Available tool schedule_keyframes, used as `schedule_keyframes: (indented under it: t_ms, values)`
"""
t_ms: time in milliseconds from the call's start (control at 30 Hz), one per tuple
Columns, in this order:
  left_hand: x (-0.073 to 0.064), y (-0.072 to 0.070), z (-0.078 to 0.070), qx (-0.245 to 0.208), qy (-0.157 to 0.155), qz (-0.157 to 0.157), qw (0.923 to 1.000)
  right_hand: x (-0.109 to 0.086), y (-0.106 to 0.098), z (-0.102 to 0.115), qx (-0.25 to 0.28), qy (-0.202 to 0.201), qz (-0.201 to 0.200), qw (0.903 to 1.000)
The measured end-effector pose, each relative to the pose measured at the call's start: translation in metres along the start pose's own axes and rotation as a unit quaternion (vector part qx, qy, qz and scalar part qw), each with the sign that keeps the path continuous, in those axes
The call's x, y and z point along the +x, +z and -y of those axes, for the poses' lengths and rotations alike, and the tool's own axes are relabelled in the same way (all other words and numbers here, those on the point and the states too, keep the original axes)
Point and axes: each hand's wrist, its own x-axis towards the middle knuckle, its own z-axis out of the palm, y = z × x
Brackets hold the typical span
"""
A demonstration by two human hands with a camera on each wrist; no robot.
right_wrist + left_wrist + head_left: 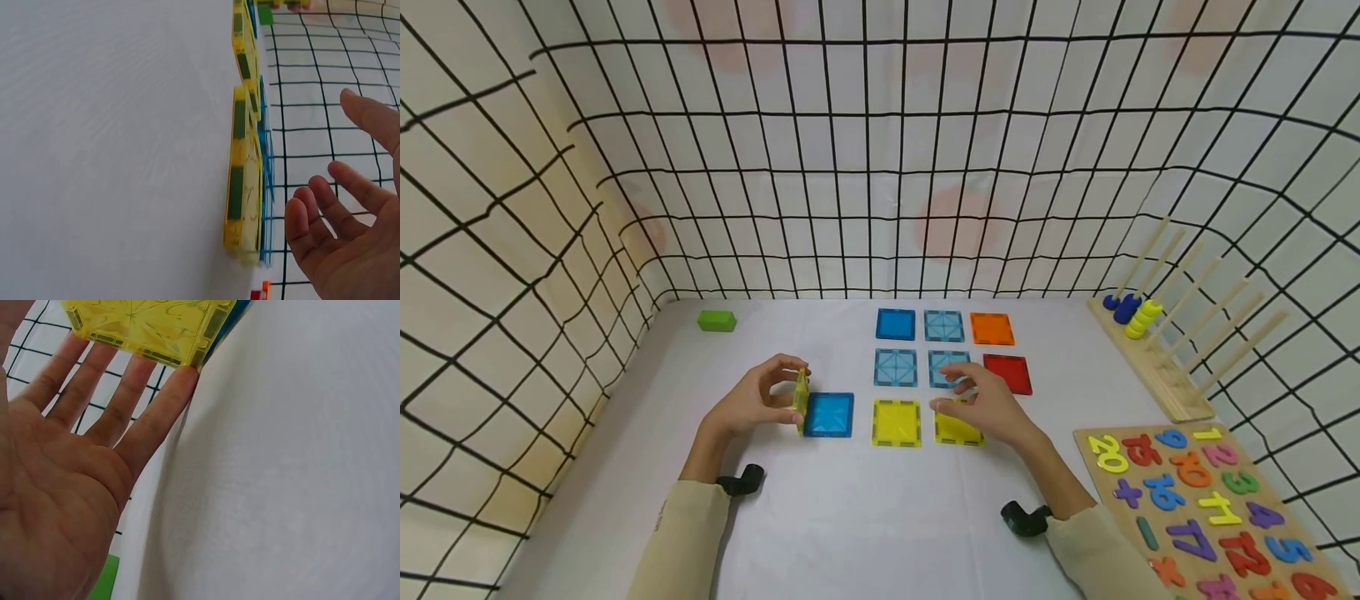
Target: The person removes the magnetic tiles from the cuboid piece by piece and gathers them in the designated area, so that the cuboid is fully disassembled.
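Note:
My left hand (751, 402) pinches a yellow magnetic tile (801, 402) between thumb and fingertips. That tile stands on edge at the left side of a flat blue magnetic tile (829, 415). In the left wrist view the fingertips press along the border of the yellow tile (147, 325). My right hand (988, 406) hovers with relaxed, slightly bent fingers over a flat yellow tile (957, 430), partly hiding it and a light blue tile (946, 367) behind. The right wrist view shows nothing between the fingers of this hand (350, 244).
Another yellow tile (896, 423) lies mid-table. Behind are light blue tiles (895, 367), a dark blue tile (896, 324), an orange tile (992, 328) and a red tile (1009, 374). A green block (717, 321) sits far left; a pegged wooden stand (1187, 407) and number board (1157, 467) occupy the right.

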Motion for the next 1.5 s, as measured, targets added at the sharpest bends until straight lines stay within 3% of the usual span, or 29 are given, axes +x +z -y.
schedule_keyframes:
  t_ms: [267,500,967,1500]
  values:
    - [0.000,0.001,-0.002,-0.008,-0.002,-0.008,0.9999,0.016,0.022,0.018,-0.002,-0.035,0.021,0.9992]
    - [0.000,0.001,0.003,-0.014,0.024,-0.007,0.9996,0.028,0.043,0.038,0.005,-0.053,0.058,0.9969]
    - [0.002,0.001,0.004,-0.016,0.024,-0.008,0.9996,0.046,0.088,0.073,-0.043,-0.073,0.116,0.9896]
    - [0.002,-0.001,0.007,-0.021,0.030,-0.002,0.9993,0.056,0.107,0.081,-0.079,-0.076,0.135,0.9848]
